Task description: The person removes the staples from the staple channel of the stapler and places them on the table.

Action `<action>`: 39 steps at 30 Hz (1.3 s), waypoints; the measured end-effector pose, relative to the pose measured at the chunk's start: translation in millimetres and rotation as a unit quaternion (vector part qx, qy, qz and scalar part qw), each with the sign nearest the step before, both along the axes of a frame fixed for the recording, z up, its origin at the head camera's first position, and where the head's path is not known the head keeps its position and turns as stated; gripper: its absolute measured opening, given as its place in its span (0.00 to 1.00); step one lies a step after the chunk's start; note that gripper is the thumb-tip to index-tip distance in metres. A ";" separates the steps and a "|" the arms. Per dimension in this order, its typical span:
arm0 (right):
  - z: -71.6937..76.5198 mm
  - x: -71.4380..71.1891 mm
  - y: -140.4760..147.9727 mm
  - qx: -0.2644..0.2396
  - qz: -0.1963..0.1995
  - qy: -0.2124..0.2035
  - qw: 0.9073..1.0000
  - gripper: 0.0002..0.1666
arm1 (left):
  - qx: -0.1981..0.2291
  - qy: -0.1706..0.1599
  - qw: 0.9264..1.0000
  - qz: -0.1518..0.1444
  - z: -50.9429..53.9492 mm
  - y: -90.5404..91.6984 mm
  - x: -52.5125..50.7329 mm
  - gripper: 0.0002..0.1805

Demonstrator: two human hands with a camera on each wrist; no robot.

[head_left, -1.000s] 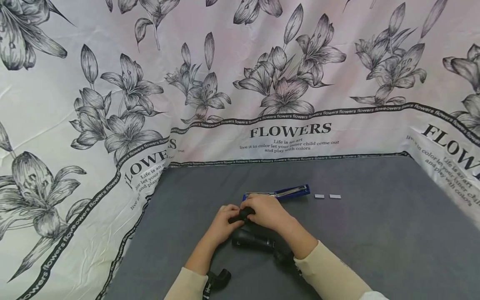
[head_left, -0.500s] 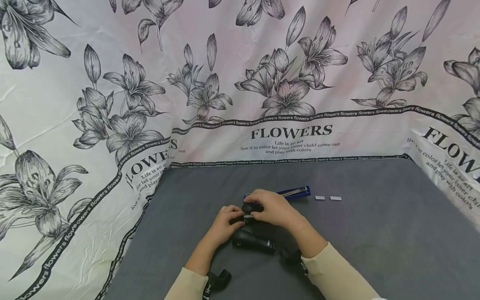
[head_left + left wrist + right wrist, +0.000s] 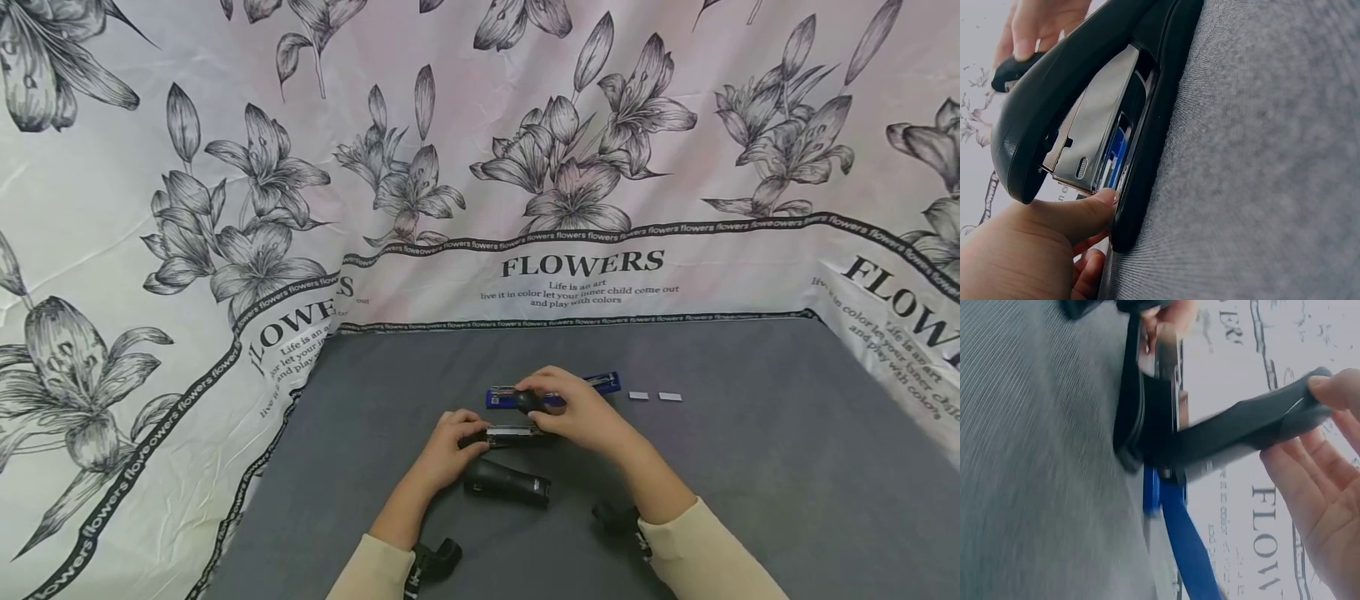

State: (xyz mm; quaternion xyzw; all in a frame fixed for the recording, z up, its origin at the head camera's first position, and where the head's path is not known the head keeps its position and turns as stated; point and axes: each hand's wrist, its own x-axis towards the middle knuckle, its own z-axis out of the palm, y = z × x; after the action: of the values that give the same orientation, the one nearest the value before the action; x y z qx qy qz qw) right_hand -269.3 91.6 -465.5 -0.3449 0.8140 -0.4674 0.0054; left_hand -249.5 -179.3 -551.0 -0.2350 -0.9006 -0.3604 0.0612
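My black stapler (image 3: 521,441) is left of the table's (image 3: 750,500) middle, toward the far edge. Its lid (image 3: 1241,422) is swung up, so the shiny metal rail (image 3: 508,431) shows. My left hand (image 3: 446,447) pinches the front end of the bottom part. My right hand (image 3: 576,410) pinches the tip of the lid between thumb and fingers.

I think I should hold the bottom flat and still, and turn the lid slowly on its hinge (image 3: 1166,472), without twisting. My fingertips are best off the rail, or they might get nipped. The blue stapler (image 3: 501,397) lies just behind, so the lid could bump it. Two white strips (image 3: 670,397) lie to its right. Another black stapler (image 3: 508,483) lies nearer me.
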 end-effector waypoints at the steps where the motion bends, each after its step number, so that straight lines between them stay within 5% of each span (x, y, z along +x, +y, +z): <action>1: -0.5 0.2 3.4 -0.012 -0.003 0.000 1.000 0.25 | 0.002 0.001 1.000 0.000 0.3 0.0 0.3 0.16; 15: 14.3 16.2 43.9 0.028 -0.081 0.030 0.996 0.24 | 0.002 0.003 1.000 0.000 0.3 1.5 2.7 0.16; 25: 22.5 32.7 76.8 0.166 -0.172 0.086 0.967 0.19 | 0.011 0.007 1.000 0.001 0.7 1.4 2.2 0.17; 32: 28.4 39.8 87.7 0.240 -0.197 0.061 0.949 0.13 | 0.014 0.009 1.000 0.000 1.9 0.3 1.2 0.18; 39: 28.5 38.8 90.0 0.270 -0.194 0.030 0.943 0.11 | 0.010 0.010 1.000 0.000 0.8 1.6 3.2 0.18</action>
State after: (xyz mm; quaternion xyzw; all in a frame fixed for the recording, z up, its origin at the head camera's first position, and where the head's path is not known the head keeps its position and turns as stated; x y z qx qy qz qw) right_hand -230.5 181.5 -437.0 -0.1798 0.9604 -0.2120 -0.0167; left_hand -246.3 -177.7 -550.3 -0.2380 -0.8963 -0.3670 0.0728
